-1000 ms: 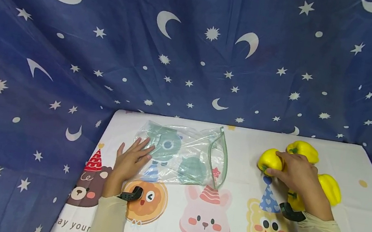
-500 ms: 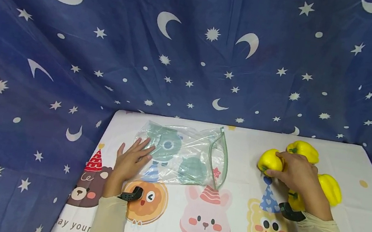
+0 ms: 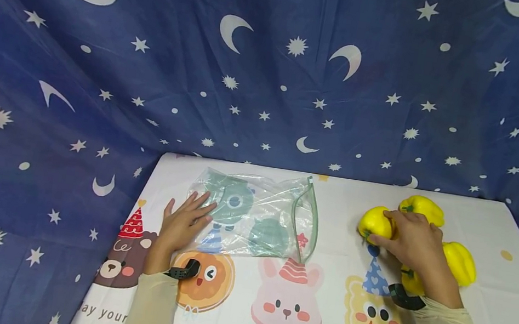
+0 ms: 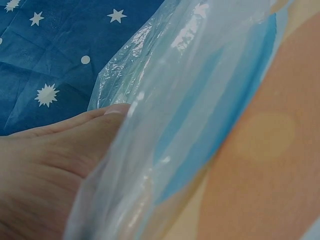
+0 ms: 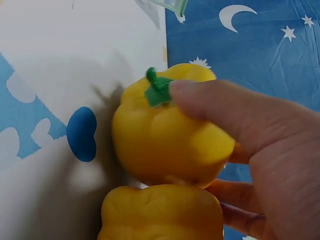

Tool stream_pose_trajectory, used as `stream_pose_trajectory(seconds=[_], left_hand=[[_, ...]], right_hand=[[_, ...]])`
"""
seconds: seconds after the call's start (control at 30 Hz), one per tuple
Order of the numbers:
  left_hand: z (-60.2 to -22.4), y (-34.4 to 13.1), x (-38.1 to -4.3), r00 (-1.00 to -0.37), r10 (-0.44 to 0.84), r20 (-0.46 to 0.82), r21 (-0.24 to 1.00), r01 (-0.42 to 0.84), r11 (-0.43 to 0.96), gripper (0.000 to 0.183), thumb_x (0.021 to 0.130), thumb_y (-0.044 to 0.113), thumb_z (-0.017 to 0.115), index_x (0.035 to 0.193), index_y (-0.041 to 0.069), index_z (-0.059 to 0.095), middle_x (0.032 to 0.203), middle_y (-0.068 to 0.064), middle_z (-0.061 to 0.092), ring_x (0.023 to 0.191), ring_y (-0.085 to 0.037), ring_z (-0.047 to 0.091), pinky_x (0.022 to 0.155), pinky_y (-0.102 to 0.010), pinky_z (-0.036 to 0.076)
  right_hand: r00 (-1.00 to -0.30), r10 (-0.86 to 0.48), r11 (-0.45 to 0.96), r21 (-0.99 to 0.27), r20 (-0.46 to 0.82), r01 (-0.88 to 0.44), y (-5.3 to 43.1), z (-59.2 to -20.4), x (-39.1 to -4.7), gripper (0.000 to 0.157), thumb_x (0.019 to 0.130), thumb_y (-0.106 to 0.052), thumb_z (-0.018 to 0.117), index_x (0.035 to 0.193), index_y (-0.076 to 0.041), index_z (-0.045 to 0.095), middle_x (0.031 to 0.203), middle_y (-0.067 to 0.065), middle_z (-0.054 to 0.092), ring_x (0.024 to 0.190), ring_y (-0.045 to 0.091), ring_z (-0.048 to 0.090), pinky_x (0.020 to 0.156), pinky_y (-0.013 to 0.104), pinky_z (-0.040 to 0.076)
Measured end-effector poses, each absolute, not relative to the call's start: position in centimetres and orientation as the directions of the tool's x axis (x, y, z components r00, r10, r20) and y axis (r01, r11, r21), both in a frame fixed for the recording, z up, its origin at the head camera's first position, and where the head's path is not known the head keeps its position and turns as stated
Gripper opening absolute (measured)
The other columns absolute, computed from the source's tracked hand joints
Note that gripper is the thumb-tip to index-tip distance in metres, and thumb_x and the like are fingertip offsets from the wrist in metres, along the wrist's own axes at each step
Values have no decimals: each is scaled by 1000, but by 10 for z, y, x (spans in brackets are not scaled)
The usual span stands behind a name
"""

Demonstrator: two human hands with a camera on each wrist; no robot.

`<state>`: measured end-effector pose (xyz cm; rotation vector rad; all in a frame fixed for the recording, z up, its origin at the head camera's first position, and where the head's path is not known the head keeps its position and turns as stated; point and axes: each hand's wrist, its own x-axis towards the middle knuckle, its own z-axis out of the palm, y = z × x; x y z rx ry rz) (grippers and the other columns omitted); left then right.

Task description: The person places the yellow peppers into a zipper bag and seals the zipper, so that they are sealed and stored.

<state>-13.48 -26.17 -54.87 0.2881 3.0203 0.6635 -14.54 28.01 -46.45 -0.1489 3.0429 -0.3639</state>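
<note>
On the left of the table lies a clear zip bag (image 3: 265,207) with a green-edged mouth facing right. My left hand (image 3: 185,224) rests on its closed end with fingers spread; in the left wrist view, clear plastic (image 4: 165,100) lies beside the thumb. On the right, my right hand (image 3: 413,242) grips a yellow bell pepper (image 3: 375,224), thumb by the green stem (image 5: 159,90) in the right wrist view. Another yellow bell pepper (image 5: 160,212) shows just below the held one there. The fingers on the pepper's far side are partly hidden.
Behind the right hand sits a yellow bell pepper (image 3: 424,208); more yellow peppers (image 3: 460,264) lie by the right wrist, one partly covered by the arm. The white tablecloth (image 3: 327,315) bears printed cartoon figures. A blue star-and-moon curtain (image 3: 271,75) borders the table's back and left.
The bell pepper and the right hand have shifted only very slightly to the left. The left hand and the bag have stayed in place.
</note>
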Motion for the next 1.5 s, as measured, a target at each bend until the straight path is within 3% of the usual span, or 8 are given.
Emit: stream_pose_trajectory(seconds=[0.37,0.67,0.93,1.37,1.5], left_hand=[[-550,-262,-135,-981,190,39,438,188,879,44,105,48,51,148,38,53,167,11,32,159,-22,20,122,-67,-3],[-550,-262,-135,-982,187,39,446,185,876,44,104,48,52,147,38,55,166,10,34,159,-23,20,122,-67,-3],[-551,-263,-135,-983,179,45,442,180,879,44,104,46,53,147,38,56,166,9,35,159,-23,19,122,-67,-2],[-550,-262,-136,-986,165,26,452,159,878,43,103,45,53,146,38,57,166,9,36,159,-22,19,122,-67,-3],[-551,-262,-137,-987,156,28,460,152,875,42,103,44,54,145,38,58,165,10,37,159,-21,20,122,-66,-3]], right_hand=[[-988,-141,957,-249,60,-151,263,-456,-136,82,81,-59,80,136,-2,59,135,29,59,128,53,47,101,80,27],[-965,-198,914,-322,175,-246,244,-452,-124,78,80,-48,85,136,1,60,140,29,55,130,50,46,102,70,43],[-936,-249,844,-419,250,-336,228,-462,-123,74,78,-40,88,135,-1,62,139,27,58,130,47,52,104,68,43],[-951,-260,789,-532,167,-309,214,-489,-128,74,82,-51,83,139,-10,59,142,21,59,132,44,54,108,64,42],[-955,-255,763,-574,153,-296,209,-498,-130,75,81,-49,84,140,-10,59,142,19,61,128,42,59,105,60,48]])
